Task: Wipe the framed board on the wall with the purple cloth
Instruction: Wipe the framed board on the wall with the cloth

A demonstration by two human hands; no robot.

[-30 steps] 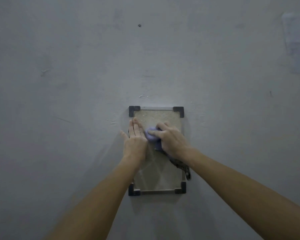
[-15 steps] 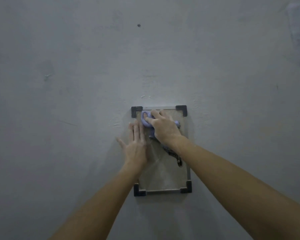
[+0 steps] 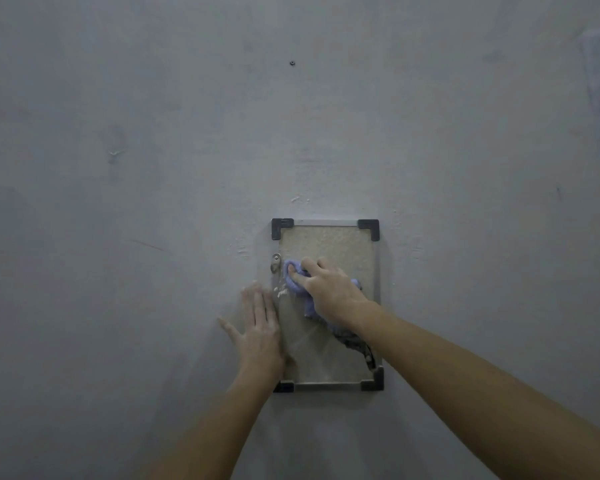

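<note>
A dim grey-blue wall (image 3: 153,237) fills the view, scuffed and chipped in places, with a small dark fixing (image 3: 292,63) high above the board.

On the left, the left hand (image 3: 258,327) lies flat and open, its grip released and holding nothing; the palm and fingers press partly on the wall and partly over the left edge of the framed board (image 3: 329,244). Half a second ago it sat a little higher, so it has slid down the edge, uncovering a small metal bracket (image 3: 275,263) on the frame's left side.

The board hangs in the lower middle of the wall, its beige panel edged by a pale frame with dark corner pieces.

To the right, the right hand (image 3: 329,289) is clenched on the purple cloth (image 3: 293,277), pressing its bunched front against the panel near the left edge, about a third of the way down. The rest of the cloth trails under the wrist toward the lower right corner. Half a second ago this hand worked the upper left corner, so the stroke has come downward. That suggests the top strip is already covered, while the middle and lower panel remain to be wiped.
</note>
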